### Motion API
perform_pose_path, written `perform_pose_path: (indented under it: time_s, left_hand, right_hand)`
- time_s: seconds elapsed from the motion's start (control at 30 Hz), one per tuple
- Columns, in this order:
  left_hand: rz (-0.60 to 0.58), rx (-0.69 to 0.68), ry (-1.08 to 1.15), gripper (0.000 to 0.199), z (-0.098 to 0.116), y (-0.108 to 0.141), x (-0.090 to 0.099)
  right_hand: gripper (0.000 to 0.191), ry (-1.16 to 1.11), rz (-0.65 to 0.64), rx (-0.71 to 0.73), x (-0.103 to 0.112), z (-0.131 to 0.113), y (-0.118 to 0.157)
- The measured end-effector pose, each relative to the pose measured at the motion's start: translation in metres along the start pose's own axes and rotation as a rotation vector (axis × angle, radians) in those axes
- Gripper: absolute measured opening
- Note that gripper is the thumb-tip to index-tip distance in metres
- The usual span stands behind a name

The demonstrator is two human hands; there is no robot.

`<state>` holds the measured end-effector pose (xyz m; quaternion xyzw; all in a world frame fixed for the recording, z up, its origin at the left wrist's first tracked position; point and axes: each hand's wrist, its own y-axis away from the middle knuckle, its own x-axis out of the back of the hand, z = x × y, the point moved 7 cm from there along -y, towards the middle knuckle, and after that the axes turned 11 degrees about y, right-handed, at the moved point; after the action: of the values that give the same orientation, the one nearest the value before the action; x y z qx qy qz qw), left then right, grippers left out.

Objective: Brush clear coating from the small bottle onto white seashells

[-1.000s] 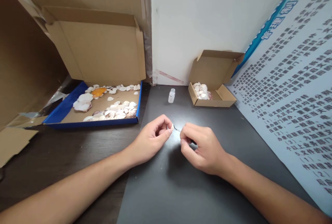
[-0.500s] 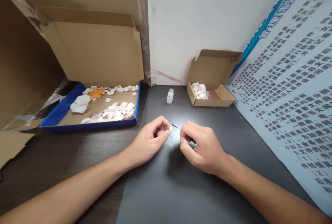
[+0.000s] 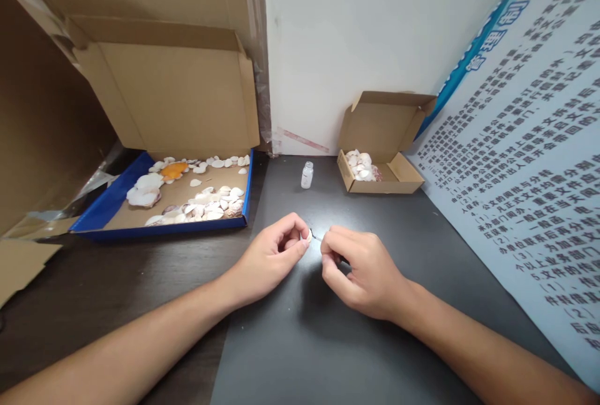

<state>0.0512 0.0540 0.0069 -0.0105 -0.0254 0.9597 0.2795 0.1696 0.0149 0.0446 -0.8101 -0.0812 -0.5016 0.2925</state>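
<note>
My left hand (image 3: 274, 252) pinches a small white seashell (image 3: 309, 237) between thumb and fingertips, over the middle of the dark tabletop. My right hand (image 3: 363, 267) is closed around a thin brush (image 3: 317, 239) that points left. Its dark tip is at the shell's right edge; whether it touches cannot be made out. Most of the handle is hidden inside my fingers. Behind both hands stands a small clear bottle (image 3: 307, 176), upright and uncapped, with whitish contents.
At the left, an open blue-sided box (image 3: 164, 227) holds several shells, one of them orange (image 3: 174, 171). A smaller open cardboard box (image 3: 389, 186) with white shells stands at the back right. A printed poster (image 3: 525, 161) leans along the right side.
The brush has come slightly left, its dark tip now beside the shell and at a different angle. My right hand has shifted a little left; my left hand has barely moved.
</note>
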Motion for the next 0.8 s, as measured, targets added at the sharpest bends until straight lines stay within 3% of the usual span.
perform_pose_path:
  time_s: [0.13,0.4,0.53,0.8]
  left_hand:
    - [0.001,0.051,0.107,0.017,-0.004,-0.001,0.002]
    - [-0.005,0.322,0.641,0.007,-0.014,0.000,-0.003]
    - [-0.007,0.356,0.685,0.008,-0.012,0.002,-0.005]
    - [-0.023,0.368,0.697,0.009,-0.012,0.002,-0.007]
  right_hand:
    - [0.011,-0.011,-0.007,0.033,-0.001,-0.003,0.001]
    - [0.012,-0.033,0.028,-0.006,0.003,0.000,-0.002]
    - [0.012,-0.058,-0.009,0.068,0.000,-0.008,-0.001]
    - [0.012,-0.030,-0.023,0.039,0.001,-0.006,-0.002]
